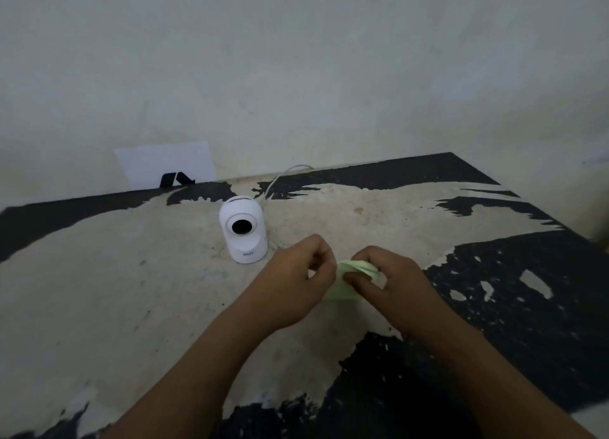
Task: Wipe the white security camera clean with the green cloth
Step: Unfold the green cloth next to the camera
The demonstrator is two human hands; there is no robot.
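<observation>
White security camera (pixel 243 232) upright, dark lens; green cloth (pixel 349 279) bunched between hands.

Dim light; stained pale wall (pixel 296 60); worn black tabletop (pixel 99 290), coating seemingly peeled.

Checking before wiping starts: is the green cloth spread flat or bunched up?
Bunched up: the green cloth is gathered into folds between the left hand and right hand.

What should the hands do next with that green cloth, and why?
Probably carry the green cloth, bunched between the left hand and right hand, forward-left to the white security camera. The cloth is not touching the camera yet, so no wiping has begun.
</observation>
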